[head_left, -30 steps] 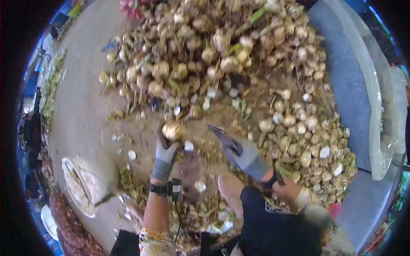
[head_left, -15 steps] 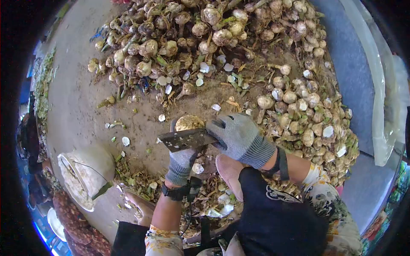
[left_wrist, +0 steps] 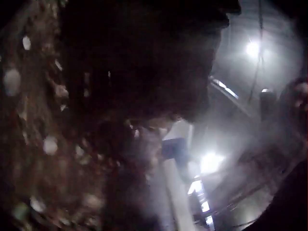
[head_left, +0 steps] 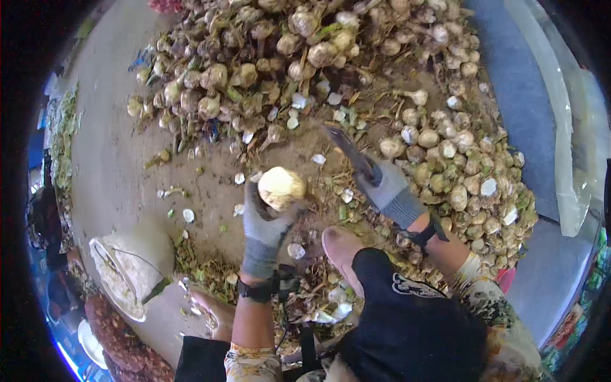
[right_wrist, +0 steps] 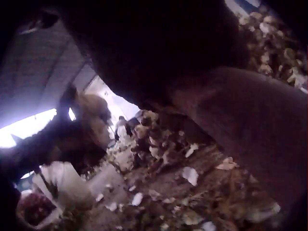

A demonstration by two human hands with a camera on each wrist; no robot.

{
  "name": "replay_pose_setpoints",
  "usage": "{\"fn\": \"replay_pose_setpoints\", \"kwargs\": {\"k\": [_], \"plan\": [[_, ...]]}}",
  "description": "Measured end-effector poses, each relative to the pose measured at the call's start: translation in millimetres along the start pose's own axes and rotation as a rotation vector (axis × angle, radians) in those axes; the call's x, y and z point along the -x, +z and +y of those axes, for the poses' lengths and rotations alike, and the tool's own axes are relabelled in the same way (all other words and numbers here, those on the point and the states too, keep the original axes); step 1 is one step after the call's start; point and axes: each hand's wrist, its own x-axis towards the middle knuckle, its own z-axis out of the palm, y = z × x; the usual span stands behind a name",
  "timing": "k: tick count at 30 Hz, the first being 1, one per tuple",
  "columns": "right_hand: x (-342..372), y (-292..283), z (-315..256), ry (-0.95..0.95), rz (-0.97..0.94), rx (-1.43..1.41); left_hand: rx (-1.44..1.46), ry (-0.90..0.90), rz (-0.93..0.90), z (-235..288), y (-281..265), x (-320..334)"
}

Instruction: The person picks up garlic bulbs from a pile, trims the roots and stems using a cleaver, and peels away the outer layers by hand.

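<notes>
My gloved left hand grips a round, pale bulb above the dirt floor in the head view. The bulb's upper side is smooth and creamy white. To the right of it, apart from the bulb, my gloved right hand holds a knife with a broad dark blade that points up and to the left. Both wrist views are mostly dark and blurred, and the hands' grip is hidden there; the right wrist view has pale scraps on the floor.
A large heap of stemmed bulbs lies ahead, and trimmed bulbs are piled at the right. A whitish bucket stands at the left. White peelings litter the floor near a pink shoe. Blue-grey sheeting edges the right side.
Half a second ago the knife lay across the bulb with both hands together. Now the right hand has swung away up and to the right, and the bulb's top looks whiter and barer.
</notes>
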Motion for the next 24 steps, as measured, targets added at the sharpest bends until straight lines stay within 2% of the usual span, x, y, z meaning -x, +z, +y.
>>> {"fn": "replay_pose_setpoints", "kwargs": {"k": [1,4,5,7,8,10,12,14,15,17,18,19,21,23,24], "plan": [[0.2,3.7,-0.2,-0.038,0.024,-0.031,-0.055,0.002,0.01,-4.9,-6.9,-8.1],[12.5,20.5,-5.3,0.041,0.056,-0.475,0.074,-0.096,0.12,-5.3,-9.9,-0.1],[14.9,26.8,-6.4,0.186,-0.127,-0.615,0.126,-0.064,0.142,-2.8,-3.4,5.6],[15.9,39.7,-7.2,0.469,-0.488,-0.871,0.267,-0.074,0.05,29.1,31.6,8.5],[29.5,102.9,-1.7,0.076,0.156,-0.488,0.341,-0.076,0.001,46.7,52.7,9.5],[18.9,147.0,1.9,-0.229,0.705,-0.179,0.265,0.197,-0.309,77.1,118.4,2.9],[25.7,123.8,5.0,0.026,0.514,-0.422,0.172,0.418,-0.595,88.9,162.5,2.7],[31.7,80.3,14.7,0.294,0.329,-0.661,-0.057,0.327,-0.62,81.6,166.6,-12.1],[30.9,69.6,50.2,0.348,0.181,-0.703,-0.393,0.493,-0.443,49.1,151.8,-41.9],[29.6,49.6,122.8,0.454,-0.13,-0.741,-0.768,0.484,-0.062,-31.5,82.7,-114.3],[31.0,25.6,99.5,0.495,-0.126,-0.736,-1.101,-0.013,0.075,-0.4,61.1,-115.1],[32.8,30.0,99.0,0.478,-0.123,-0.72,-1.433,-0.24,0.161,-30.1,35.2,-140.7],[35.9,44.4,96.5,0.431,-0.125,-0.691,-1.453,-0.057,0.112,-69.6,-1.1,-152.4],[23.7,42.1,70.6,0.192,-0.006,-0.545,-1.462,0.095,0.093,-63.7,1.0,-146.8],[24.7,46.4,58.0,0.089,0.043,-0.476,-1.109,0.1,0.006,-63.8,-3.0,-137.6]]}}
